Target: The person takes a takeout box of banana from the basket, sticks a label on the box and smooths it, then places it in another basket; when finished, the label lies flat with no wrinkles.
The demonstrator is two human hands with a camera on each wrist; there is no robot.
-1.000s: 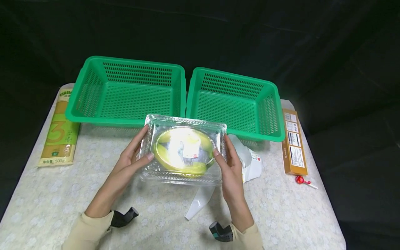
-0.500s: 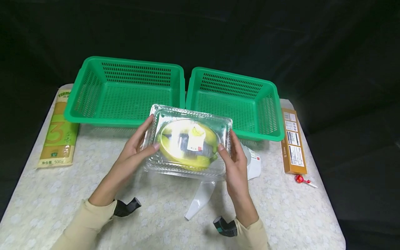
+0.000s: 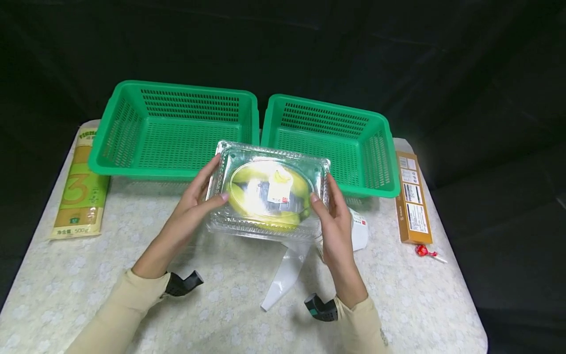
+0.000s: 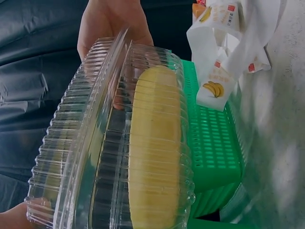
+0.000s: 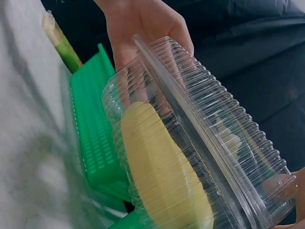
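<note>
A clear plastic clamshell box (image 3: 265, 226) with yellow bananas (image 3: 243, 201) inside is held above the table in front of the baskets. On its lid sits a white label (image 3: 279, 189) with a banana picture. My left hand (image 3: 187, 211) grips the box's left end, thumb on top and fingers at the side. At the right end my right hand (image 3: 334, 221) grips it the same way. Through the clear wall in the left wrist view, a banana (image 4: 155, 148) lies along the side. Beneath and behind the box is a curling strip of white labels (image 3: 285, 280), partly hidden.
Two green baskets (image 3: 177, 173) (image 3: 371, 189) stand side by side at the back. To the left lies a yellow-green 500 g packet (image 3: 81, 191). An orange box (image 3: 413, 201) and a red lollipop (image 3: 422, 251) lie at the right edge.
Both hands have carried the box of bananas slightly up and to the right in the head view, toward the baskets. Glare on the lid has shifted, so the banana label shows more clearly.
</note>
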